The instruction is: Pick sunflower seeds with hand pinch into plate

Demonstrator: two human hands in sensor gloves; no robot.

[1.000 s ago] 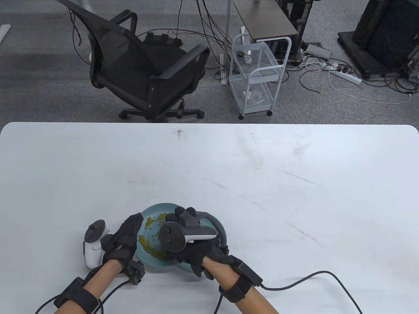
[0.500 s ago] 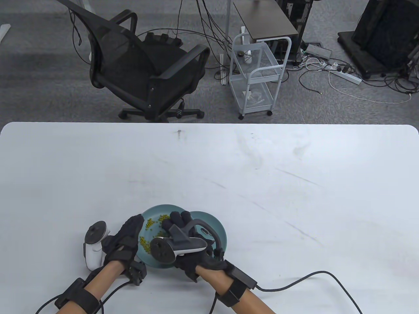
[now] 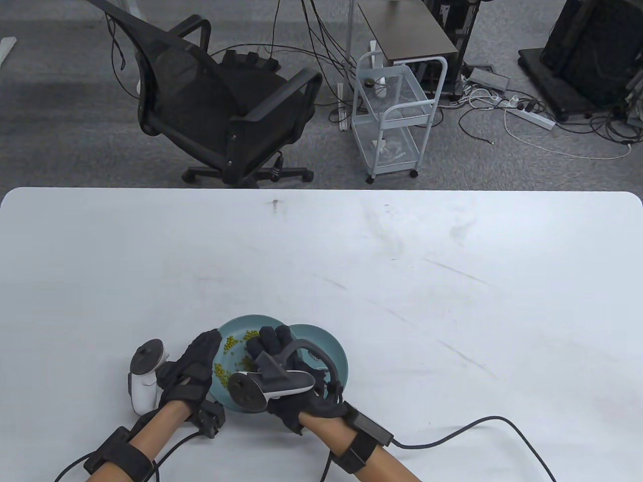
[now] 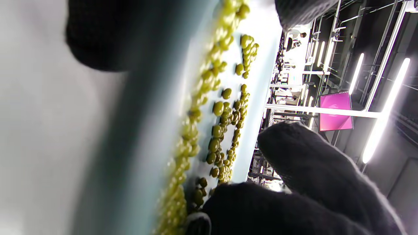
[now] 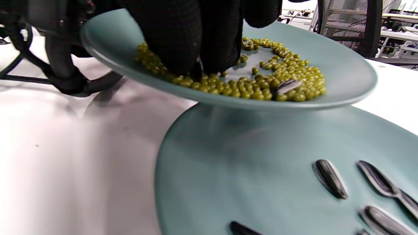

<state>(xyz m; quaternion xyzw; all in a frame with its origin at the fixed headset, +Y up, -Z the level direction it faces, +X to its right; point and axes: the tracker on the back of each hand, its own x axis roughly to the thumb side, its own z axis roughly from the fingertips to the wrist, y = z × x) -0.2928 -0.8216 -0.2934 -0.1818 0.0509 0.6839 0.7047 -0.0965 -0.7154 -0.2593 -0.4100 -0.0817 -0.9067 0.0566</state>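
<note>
My left hand [image 3: 193, 364] grips the left rim of a teal plate [image 3: 241, 321] and holds it tilted. The plate carries many green beans [image 3: 228, 343]. In the right wrist view one striped sunflower seed [image 5: 288, 86] lies among the beans [image 5: 294, 75] near the plate's rim [image 5: 343, 71]. My right hand [image 3: 256, 346] reaches into this plate. Its fingertips [image 5: 197, 70] press together down in the beans, and whether they hold anything is hidden. A second teal plate [image 5: 228, 163] lies below and holds several sunflower seeds [image 5: 329, 179].
The lower plate [image 3: 334, 351] sits on the white table [image 3: 402, 281] near its front edge. A cable [image 3: 477, 427] trails right from my right wrist. An office chair [image 3: 216, 100] and a small white cart [image 3: 392, 115] stand beyond the table.
My right hand has moved left and down over the bean plate, and its fingers now dip into the beans. My left hand keeps holding the plate in place.
</note>
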